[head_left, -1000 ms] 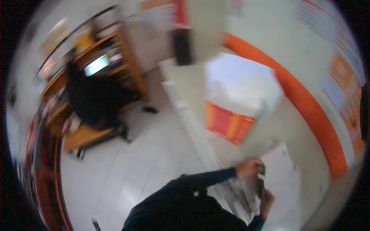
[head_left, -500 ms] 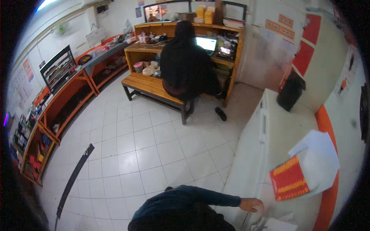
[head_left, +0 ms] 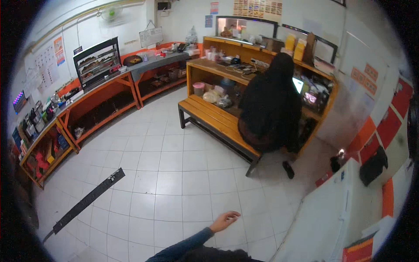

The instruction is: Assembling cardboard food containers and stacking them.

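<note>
My left hand (head_left: 224, 221) reaches out over the tiled floor (head_left: 170, 205) at the lower middle, its arm in a dark blue-green sleeve (head_left: 187, 245). The fingers are loosely bent and partly apart, and I see nothing held in them. It touches nothing. Nearest on the right is a white chest-like appliance (head_left: 321, 218), with a red and yellow printed sheet (head_left: 358, 252) and white paper at its near end. My right hand is out of the picture.
A person in black (head_left: 273, 105) sits on a wooden bench (head_left: 214, 126) at a desk with a laptop (head_left: 298, 84). A dark strip (head_left: 89, 201) lies on the floor at left. Orange-framed counters (head_left: 102, 98) line the left wall. A black slipper (head_left: 288, 170) lies by the bench.
My left hand has come away from the papers on the white appliance and is now over the floor. The view has turned left, so the room's contents sit farther right.
</note>
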`<action>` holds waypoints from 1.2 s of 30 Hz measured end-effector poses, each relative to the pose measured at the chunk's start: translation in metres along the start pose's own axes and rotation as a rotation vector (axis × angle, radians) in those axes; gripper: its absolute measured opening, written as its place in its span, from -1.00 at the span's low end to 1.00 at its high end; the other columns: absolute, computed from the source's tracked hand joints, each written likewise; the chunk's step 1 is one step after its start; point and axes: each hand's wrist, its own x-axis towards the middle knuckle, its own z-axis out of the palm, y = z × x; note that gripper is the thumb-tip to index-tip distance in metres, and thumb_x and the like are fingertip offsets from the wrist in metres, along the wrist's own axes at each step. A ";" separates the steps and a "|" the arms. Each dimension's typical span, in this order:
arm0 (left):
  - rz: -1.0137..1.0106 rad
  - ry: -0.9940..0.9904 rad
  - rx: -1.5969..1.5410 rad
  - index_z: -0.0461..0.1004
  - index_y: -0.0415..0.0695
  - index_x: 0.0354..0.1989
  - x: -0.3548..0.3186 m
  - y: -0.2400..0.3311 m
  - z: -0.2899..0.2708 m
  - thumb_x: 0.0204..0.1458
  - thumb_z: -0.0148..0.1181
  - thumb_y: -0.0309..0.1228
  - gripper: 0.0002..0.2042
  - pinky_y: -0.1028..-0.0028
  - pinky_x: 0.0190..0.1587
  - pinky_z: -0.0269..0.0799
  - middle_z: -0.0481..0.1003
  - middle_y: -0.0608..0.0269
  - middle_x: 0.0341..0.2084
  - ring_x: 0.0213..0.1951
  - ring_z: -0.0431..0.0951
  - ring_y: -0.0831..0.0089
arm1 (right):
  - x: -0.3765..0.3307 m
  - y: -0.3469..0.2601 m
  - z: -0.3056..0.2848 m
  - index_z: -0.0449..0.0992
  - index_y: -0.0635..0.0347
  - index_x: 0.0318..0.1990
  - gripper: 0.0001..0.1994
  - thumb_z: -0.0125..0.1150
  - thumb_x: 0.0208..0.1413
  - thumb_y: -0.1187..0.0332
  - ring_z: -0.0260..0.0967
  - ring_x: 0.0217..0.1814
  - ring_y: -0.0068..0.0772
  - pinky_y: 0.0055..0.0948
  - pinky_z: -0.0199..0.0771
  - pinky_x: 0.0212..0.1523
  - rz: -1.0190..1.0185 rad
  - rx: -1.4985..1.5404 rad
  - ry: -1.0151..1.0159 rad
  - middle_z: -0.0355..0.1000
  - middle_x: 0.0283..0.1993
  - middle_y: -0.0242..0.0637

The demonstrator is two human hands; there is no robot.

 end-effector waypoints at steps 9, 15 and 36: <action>-0.060 0.097 0.374 0.43 -0.14 -0.18 0.100 -0.130 -0.269 0.08 -0.01 -0.22 -0.73 0.39 -0.11 0.35 0.45 0.14 -0.18 -0.15 0.45 0.31 | -0.069 -0.318 0.119 0.46 0.24 -0.38 -0.90 0.07 -0.06 0.44 0.30 -0.19 -0.03 -0.11 0.31 -0.15 -0.520 0.393 -0.385 0.39 -0.26 -0.09; -0.873 0.299 0.460 0.45 -0.16 -0.23 0.022 -0.263 -0.468 0.00 -0.05 -0.27 -0.73 0.30 -0.22 0.35 0.45 0.08 -0.29 -0.27 0.44 0.20 | -0.132 -0.506 0.273 0.44 0.26 -0.41 -0.93 0.09 -0.05 0.45 0.26 -0.18 -0.23 -0.27 0.20 -0.14 -0.241 0.648 -0.824 0.30 -0.23 -0.09; -0.756 1.242 -0.346 0.37 -0.18 -0.23 0.169 -0.261 -1.014 -0.05 0.05 -0.38 -0.79 0.43 -0.51 0.37 0.40 0.20 -0.40 -0.42 0.41 0.41 | -0.553 -1.256 0.417 0.47 0.24 -0.24 -0.68 0.08 0.02 0.16 0.38 -0.16 -0.10 -0.30 0.36 -0.14 -1.258 0.971 -2.037 0.43 -0.18 -0.03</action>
